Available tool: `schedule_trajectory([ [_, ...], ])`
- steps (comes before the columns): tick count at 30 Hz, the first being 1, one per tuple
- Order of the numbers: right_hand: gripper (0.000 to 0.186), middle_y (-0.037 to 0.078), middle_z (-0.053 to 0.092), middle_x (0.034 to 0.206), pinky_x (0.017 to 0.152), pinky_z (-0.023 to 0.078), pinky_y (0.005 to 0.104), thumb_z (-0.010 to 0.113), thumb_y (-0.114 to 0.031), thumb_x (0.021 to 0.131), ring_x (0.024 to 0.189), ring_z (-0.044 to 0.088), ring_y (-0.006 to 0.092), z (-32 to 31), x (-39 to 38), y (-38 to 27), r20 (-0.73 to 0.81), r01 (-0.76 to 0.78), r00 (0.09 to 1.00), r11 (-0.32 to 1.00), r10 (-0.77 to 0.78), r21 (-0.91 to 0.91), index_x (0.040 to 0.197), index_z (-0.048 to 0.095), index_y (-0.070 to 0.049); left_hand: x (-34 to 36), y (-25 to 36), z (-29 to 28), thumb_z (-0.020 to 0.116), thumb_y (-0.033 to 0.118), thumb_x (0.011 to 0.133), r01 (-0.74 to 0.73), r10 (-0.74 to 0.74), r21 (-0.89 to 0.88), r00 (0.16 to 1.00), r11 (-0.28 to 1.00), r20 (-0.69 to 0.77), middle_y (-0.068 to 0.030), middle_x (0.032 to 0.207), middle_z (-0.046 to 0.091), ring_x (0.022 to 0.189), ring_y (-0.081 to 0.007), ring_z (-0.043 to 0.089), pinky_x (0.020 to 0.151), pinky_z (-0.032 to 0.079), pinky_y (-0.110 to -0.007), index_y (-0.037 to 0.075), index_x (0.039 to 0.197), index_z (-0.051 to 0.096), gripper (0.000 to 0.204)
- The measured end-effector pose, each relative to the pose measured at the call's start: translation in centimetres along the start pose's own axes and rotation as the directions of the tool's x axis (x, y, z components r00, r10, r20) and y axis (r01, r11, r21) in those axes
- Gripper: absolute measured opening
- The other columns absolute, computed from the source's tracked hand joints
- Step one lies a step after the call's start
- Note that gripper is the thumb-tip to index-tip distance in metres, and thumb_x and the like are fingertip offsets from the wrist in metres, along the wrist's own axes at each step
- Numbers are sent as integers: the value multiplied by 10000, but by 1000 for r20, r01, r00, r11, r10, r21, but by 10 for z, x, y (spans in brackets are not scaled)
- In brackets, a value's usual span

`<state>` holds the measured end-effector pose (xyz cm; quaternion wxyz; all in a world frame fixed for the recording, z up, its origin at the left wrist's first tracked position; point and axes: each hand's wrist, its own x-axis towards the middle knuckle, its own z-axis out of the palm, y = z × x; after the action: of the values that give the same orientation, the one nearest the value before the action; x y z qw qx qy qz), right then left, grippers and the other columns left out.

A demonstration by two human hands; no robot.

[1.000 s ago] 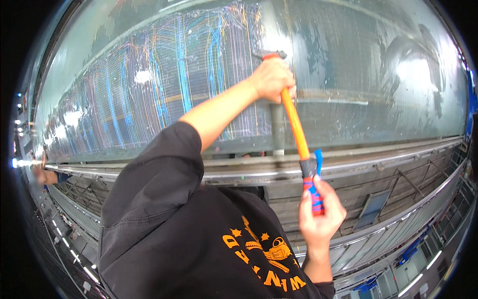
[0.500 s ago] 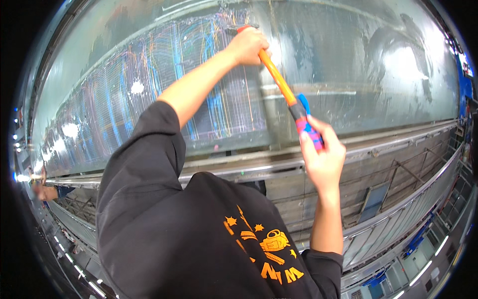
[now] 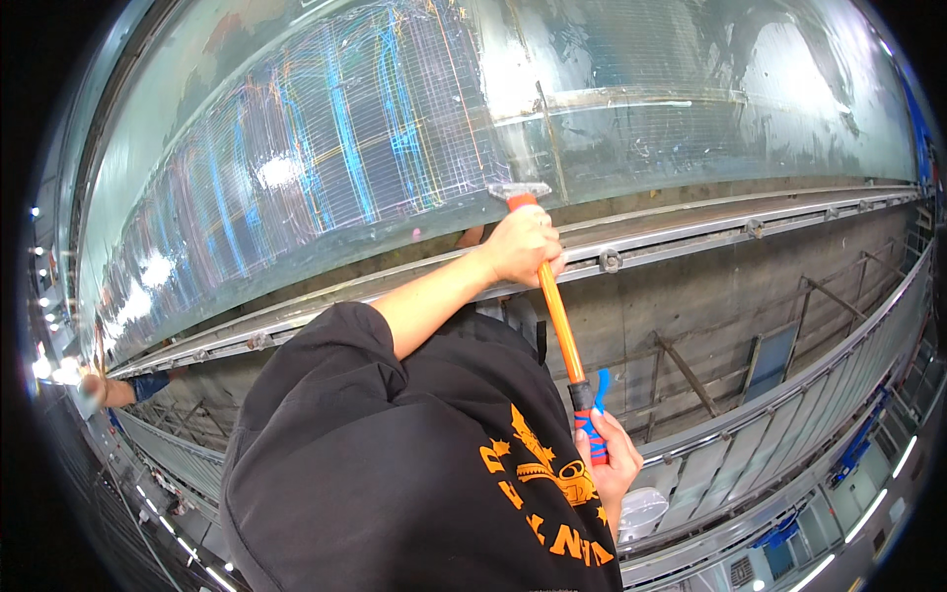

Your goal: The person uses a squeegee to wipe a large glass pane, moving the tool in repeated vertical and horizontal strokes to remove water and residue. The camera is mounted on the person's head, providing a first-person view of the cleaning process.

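Note:
Across my front runs a long-handled scraper (image 3: 560,326) with an orange shaft and a flat metal head. My left hand (image 3: 522,243) is wrapped round the shaft just below the head. Lower down, my right hand (image 3: 614,456) closes on its red-and-blue grip, beside a blue strap. The scraper's head lies at the near edge of a large, wet-looking, greenish glassy panel (image 3: 631,148); whether its blade touches the surface I cannot tell. Fine blue, orange and white lines (image 3: 335,128) streak a dark zone on the panel's left.
A metal rail (image 3: 681,225) with knobs follows the panel's near edge. Below it are a grey concrete wall and metal struts (image 3: 688,373). A railing (image 3: 710,464) curves along the right. At the far left another person's hand (image 3: 109,393) shows.
Both hands have drawn the scraper toward my body. Its head has come from the far part of the panel to the near edge, and the grip is lower in view.

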<state>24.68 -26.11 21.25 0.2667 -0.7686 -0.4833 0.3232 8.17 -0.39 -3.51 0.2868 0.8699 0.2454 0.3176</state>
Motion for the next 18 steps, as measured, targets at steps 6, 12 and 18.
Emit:
schedule_trajectory([
  [6, 306, 186, 785, 1029, 746, 573, 309, 783, 35, 877, 796, 709, 170, 2, 86, -33, 41, 90, 995, 996, -90, -5, 1182, 749, 37, 35, -54, -21, 767, 279, 782, 7, -3, 111, 1000, 994, -31, -31, 584, 581, 610, -298, 581, 634, 448, -448, 157, 542, 590, 322],
  [12, 322, 260, 786, 1057, 828, 620, 372, 802, 18, 824, 929, 805, 313, -18, 48, -42, 81, -138, 987, 990, 140, -24, 1143, 768, 48, 16, -24, -15, 776, 306, 770, 31, -29, -40, 998, 999, 64, -22, 605, 614, 654, -278, 616, 663, 465, -435, 185, 562, 633, 280],
  [18, 309, 213, 784, 1004, 737, 597, 308, 774, 41, 865, 826, 756, 181, 25, 179, -92, 72, 4, 997, 1000, -3, -13, 1173, 754, 54, 85, -144, -61, 784, 253, 769, -37, 44, 60, 991, 997, -124, -39, 590, 560, 608, -302, 575, 618, 449, -445, 155, 539, 535, 353],
])
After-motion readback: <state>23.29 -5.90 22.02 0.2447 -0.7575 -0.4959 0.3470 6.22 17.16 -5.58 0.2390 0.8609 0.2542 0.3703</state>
